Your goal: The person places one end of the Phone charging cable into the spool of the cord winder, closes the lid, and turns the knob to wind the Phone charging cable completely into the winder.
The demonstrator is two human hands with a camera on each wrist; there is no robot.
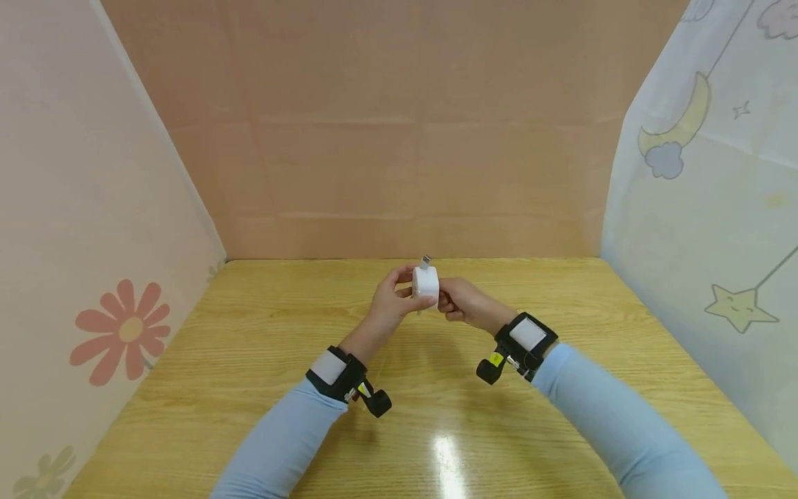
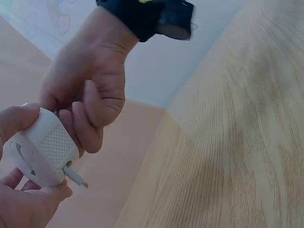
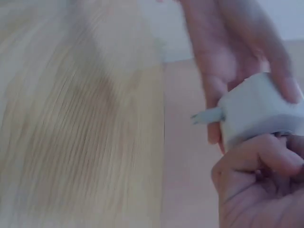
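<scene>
This was a small makeshift recording booth rather than a lived-in room. A light wooden table [image 1: 262, 388] stood boxed in on three sides: behind it rose a plain cardboard wall [image 1: 399, 138], to its left a pale sheet printed with a red flower [image 1: 121, 331], to its right a curtain with moon and star drawings [image 1: 704, 208].
</scene>
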